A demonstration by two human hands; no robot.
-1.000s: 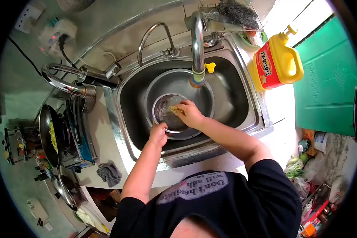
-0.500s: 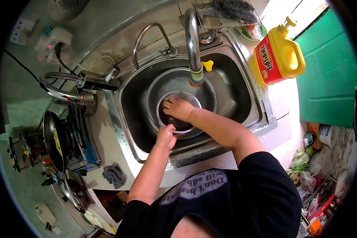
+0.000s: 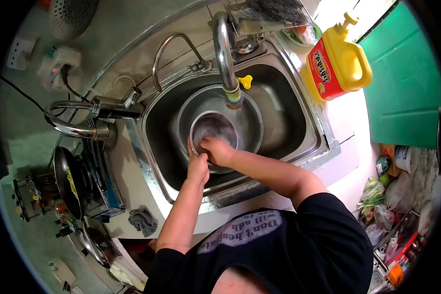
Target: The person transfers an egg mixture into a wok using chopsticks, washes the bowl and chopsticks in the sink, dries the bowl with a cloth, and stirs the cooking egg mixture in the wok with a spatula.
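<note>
My left hand [image 3: 198,168] grips the near rim of the bowl [image 3: 215,126] over the basin [image 3: 253,125]; whether my right fingers [image 3: 207,142], inside, hold anything, I cannot tell. Pressing hard against that one-sided grip could slip it loose.

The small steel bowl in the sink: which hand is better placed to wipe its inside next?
Probably the right hand: it reaches into the small steel bowl, while the left hand seems busy holding the near edge.
</note>
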